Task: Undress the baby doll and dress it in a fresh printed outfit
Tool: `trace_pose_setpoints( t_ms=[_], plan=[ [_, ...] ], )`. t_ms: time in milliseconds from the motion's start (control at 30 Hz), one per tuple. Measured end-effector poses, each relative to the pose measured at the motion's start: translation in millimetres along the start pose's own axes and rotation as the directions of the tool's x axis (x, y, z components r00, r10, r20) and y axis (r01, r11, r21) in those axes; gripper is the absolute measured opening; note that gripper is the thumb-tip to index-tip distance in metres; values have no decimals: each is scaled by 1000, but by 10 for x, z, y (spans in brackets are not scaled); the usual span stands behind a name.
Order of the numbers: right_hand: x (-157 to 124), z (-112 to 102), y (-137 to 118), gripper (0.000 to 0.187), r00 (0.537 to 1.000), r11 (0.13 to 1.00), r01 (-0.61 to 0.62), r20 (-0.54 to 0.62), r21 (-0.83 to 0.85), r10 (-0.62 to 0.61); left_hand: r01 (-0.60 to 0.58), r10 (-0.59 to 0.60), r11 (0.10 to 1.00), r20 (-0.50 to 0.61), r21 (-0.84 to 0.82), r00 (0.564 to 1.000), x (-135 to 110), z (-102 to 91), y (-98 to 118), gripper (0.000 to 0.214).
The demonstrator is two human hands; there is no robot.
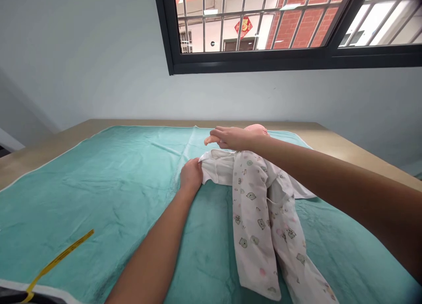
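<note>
A baby doll (256,128) lies on the turquoise blanket (115,181), its head partly hidden behind my right forearm. Fingers and thumb of my right hand (233,138) close around the doll's arm, and the doll's small hand (211,140) pokes out to the left. My left hand (192,174) pinches the cuff of a white sleeve (218,167), stretched leftward just below that arm. White printed pants (255,220) with small animal figures extend from the doll toward me. White cloth (301,190) also shows beyond the pants on the right.
The blanket covers most of a wooden table (359,159) that stands against a pale wall (108,62). A barred window (250,63) with a dark frame is above. At lower left, a yellow strip (62,255) hangs from a black object (36,297).
</note>
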State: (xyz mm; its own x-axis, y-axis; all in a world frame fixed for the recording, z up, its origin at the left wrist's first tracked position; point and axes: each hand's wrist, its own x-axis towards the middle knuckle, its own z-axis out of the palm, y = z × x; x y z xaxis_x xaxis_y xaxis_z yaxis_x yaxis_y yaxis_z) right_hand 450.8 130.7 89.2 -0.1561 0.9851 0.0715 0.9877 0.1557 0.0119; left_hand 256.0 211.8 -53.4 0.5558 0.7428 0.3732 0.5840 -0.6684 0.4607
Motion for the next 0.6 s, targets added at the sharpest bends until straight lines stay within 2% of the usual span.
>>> trace_pose_setpoints(
  t_ms=[100, 233, 433, 600],
  plan=[
    [50, 3, -83, 3, 1000, 1000, -3, -9, 23, 4, -2, 2, 1000, 10, -17, 1000, -5, -8, 7, 28],
    [197, 163, -161, 2, 1000, 1000, 10, -25, 23, -9, -17, 17, 1000, 31, 18, 999, -14, -61, 64, 26],
    [420, 440, -211, 7, 997, 1000, -1, 75, -5, 1, -30, 20, 992, 78, 122, 997, -35, -91, 159, 25],
    [503, 552, -271, 12, 990, 998, 18, 140, -56, -10, -11, 13, 991, -14, 135, 1000, -44, -62, 182, 30]
  ],
)
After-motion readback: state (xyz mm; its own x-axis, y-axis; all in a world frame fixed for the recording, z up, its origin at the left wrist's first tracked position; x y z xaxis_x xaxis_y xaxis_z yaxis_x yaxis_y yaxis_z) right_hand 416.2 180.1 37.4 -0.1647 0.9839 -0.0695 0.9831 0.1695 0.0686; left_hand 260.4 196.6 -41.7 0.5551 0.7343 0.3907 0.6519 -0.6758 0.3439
